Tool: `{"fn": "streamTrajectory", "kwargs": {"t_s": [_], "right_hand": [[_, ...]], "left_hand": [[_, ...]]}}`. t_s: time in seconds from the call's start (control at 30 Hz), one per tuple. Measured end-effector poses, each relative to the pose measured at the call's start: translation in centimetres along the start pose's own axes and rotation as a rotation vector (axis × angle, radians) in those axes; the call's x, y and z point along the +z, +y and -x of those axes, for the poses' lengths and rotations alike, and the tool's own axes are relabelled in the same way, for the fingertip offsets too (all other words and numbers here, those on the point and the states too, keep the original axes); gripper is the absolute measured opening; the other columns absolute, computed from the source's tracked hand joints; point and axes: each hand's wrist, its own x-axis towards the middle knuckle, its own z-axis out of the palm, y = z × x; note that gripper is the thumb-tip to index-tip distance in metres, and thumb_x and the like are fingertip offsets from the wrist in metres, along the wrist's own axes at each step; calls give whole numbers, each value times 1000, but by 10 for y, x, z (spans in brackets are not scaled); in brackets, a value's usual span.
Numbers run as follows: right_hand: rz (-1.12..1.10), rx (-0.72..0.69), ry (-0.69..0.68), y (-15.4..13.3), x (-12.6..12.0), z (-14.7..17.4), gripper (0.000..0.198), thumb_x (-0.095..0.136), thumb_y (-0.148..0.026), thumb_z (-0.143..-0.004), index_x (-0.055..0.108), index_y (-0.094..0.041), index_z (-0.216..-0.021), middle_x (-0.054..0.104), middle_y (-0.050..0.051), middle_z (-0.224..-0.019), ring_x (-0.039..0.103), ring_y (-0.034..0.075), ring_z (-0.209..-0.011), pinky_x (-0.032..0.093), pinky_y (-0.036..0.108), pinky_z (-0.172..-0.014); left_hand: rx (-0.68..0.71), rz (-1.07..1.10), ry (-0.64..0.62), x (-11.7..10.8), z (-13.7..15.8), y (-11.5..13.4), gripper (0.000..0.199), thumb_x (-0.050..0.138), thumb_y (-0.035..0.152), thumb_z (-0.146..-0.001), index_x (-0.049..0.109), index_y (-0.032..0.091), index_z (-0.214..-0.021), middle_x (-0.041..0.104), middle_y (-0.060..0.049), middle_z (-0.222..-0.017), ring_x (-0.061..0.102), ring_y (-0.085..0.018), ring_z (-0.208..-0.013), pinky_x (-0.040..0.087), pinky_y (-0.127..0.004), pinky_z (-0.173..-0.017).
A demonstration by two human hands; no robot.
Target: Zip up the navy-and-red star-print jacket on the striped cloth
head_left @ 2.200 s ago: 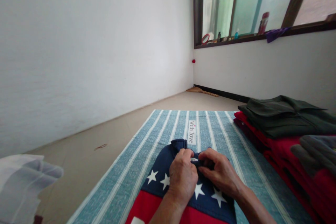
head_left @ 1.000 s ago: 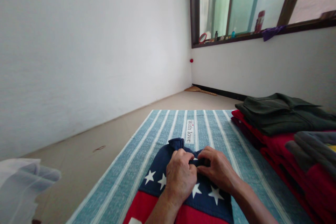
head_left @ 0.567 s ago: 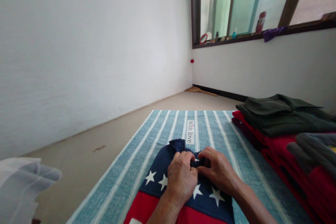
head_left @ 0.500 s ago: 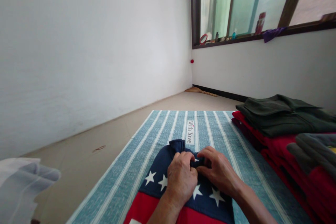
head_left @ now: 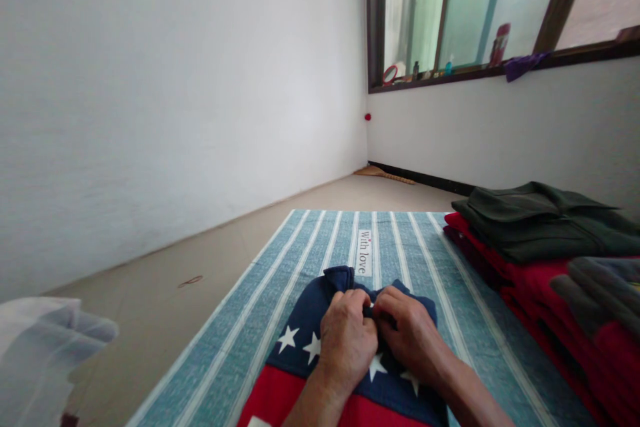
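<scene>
Head view, looking down over my own arms: the garment, navy with white stars above and red below, lies flat in front of me, directly beneath both my hands. My left hand rests on the middle of its navy part, fingers curled in and closed on the dark cloth near the top edge. My right hand meets it just beside, almost touching, with thumb and forefinger pinched together on the same bit of cloth; exactly what sits between my fingertips is hidden from me. An upturned navy flap stands out just beyond my left knuckles, and the red part runs back under my wrists. All of this is on the blue striped cover, whose "With love" label lies just past my fingers. Well off to my right is a pile of folded clothes, dark green on top of red
</scene>
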Motion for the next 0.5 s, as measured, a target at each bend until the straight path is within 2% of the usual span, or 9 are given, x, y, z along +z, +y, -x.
{"fn": "streamTrajectory", "kwargs": {"t_s": [0.23,0.33,0.43,0.5], "right_hand": [[-1,14,12,-2,-1,1,16,45,-7,-77,52,-19,-69,54,0,-75,52,13,-67,36,25,-62],[-27,30,64,-5,-4,2,15,45,-11,-79,52,-20,-69,55,1,-72,53,14,-66,38,25,-62],[-83,109,169,-11,-7,-4,12,49,-22,-81,57,-20,-72,58,1,-70,55,16,-66,40,28,-62],[-198,201,225,-14,-5,-16,12,53,-29,-80,59,-20,-74,59,1,-68,56,17,-65,42,29,-62]], "left_hand": [[-3,-34,18,1,2,1,26,48,2,-70,63,19,-85,64,-4,-85,57,-19,-89,40,-27,-79],[5,-30,22,0,3,1,27,48,2,-70,63,18,-86,64,-4,-86,57,-20,-90,41,-28,-80],[0,-3,2,-2,4,2,29,48,1,-71,63,18,-89,65,-4,-91,57,-21,-93,41,-29,-81],[-13,20,-7,-4,5,4,29,48,1,-73,62,18,-91,66,-5,-94,57,-21,-95,42,-29,-82]]}}
